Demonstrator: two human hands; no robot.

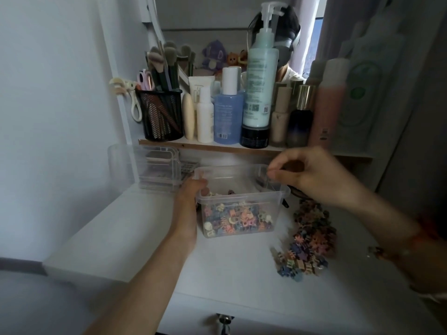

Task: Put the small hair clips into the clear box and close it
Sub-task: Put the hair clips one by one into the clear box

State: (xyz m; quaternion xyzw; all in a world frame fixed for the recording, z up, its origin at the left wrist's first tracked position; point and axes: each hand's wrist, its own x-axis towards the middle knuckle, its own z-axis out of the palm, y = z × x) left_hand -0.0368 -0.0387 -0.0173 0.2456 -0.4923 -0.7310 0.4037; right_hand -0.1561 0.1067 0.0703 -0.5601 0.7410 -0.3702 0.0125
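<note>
The clear box (275, 215) stands open on the white table, its bottom covered with several small colourful hair clips (232, 220). My left hand (191, 192) grips the box's left rim, fingers curled over the edge. My right hand (309, 175) hovers over the box's right rim with thumb and fingers pinched together; I cannot make out whether a clip sits between them. A loose pile of small hair clips (312, 235) lies on the table to the right of the box. A clear lid-like container (145, 165) stands behind the box to the left.
A wooden shelf (208, 146) just behind the box carries several bottles, a tall pump bottle (261, 76) and a black mesh cup (162, 114) of brushes. A wall runs along the left. A drawer with a key (223, 321) is at the table's front.
</note>
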